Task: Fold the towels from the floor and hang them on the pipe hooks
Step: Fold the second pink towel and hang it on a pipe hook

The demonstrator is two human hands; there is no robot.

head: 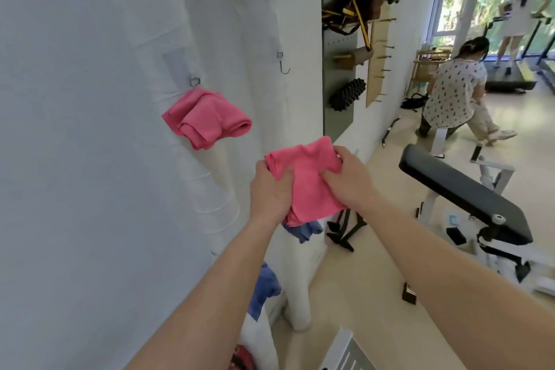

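Note:
A folded pink towel (309, 183) is held out in front of the white wrapped pipes. My left hand (271, 189) grips its left edge with the thumb on top, and my right hand (348, 177) grips its right side. Another folded pink towel (207, 119) hangs from a metal hook (195, 80) on the left pipe. A bare metal hook (282, 63) sticks out from the right pipe (261, 24), above and a little left of my hands. A blue towel (304, 230) hangs lower on that pipe, and a second blue towel (264, 288) hangs further down.
A black padded weight bench (462, 192) stands to the right. A grey pegboard (342, 69) with foam rollers and straps is on the wall ahead. Two people (453, 96) are at the back right near a treadmill (516, 75). A red object (243, 357) lies at the bottom.

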